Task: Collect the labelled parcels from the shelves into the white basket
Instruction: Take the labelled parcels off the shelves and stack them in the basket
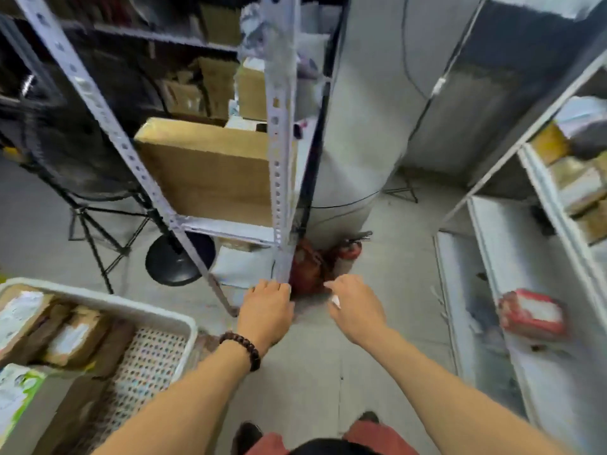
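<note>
The white basket (154,311) sits at the lower left and holds several brown labelled parcels (74,339). Both my arms reach forward over the floor. My left hand (266,310), with a bead bracelet on the wrist, hangs palm down by the foot of the metal shelf post (279,159); its fingers are curled and nothing shows in it. My right hand (356,307) is beside it with a small white scrap at its fingers; the blur hides whether it grips it. A large cardboard box (203,172) stands on the left shelf. A red-wrapped labelled parcel (532,315) lies on the right white shelf.
A fan stand with a round black base (179,257) and a black tripod (95,238) stand left of the shelf. Red fire extinguishers (315,261) lie on the floor by the post. More parcels (578,182) fill the upper right shelves. A grey concrete floor runs between the racks.
</note>
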